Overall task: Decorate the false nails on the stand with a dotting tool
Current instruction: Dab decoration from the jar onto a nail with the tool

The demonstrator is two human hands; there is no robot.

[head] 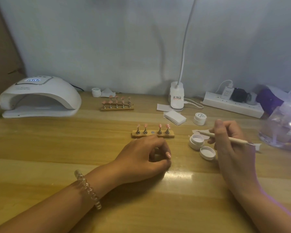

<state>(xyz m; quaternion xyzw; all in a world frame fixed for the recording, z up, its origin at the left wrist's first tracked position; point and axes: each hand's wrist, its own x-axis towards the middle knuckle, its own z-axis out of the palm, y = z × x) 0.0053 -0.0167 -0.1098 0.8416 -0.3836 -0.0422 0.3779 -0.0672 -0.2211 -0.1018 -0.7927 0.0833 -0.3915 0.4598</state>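
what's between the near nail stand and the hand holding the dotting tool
Head view: an open white jar and its lid on the table, between the near stand and the right hand holding the dotting tool.

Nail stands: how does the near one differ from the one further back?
The near stand is one row of four nails with an empty middle spot; the far stand has two rows. The near stand's two right nails show white dots; on the far stand none can be made out. Both are wooden bars with metal holders bearing pink nails.
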